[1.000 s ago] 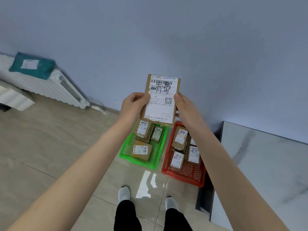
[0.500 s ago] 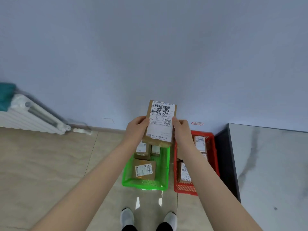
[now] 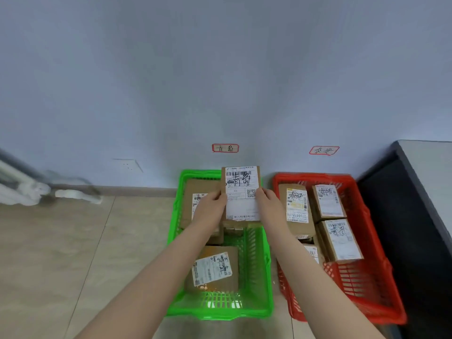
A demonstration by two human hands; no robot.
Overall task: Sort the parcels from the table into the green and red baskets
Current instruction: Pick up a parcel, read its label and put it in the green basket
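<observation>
I hold a brown cardboard parcel (image 3: 241, 192) with a white shipping label between both hands, over the far half of the green basket (image 3: 256, 302). My left hand (image 3: 211, 206) grips its left edge and my right hand (image 3: 267, 204) its right edge. The green basket sits on the floor by the wall and holds other labelled parcels, one near its front (image 3: 212, 269). To its right stands the red basket (image 3: 367, 289) with several labelled parcels (image 3: 297, 206).
Two red-bordered paper signs are stuck on the wall, one (image 3: 225, 148) above the green basket and one (image 3: 324, 150) above the red. A dark-sided table with a marble top (image 3: 428, 167) stands at the right. A white radiator (image 3: 22, 189) is at the left.
The view has closed in on the baskets. Both hands have lowered the parcel from chest height to just over the far part of the green basket.
</observation>
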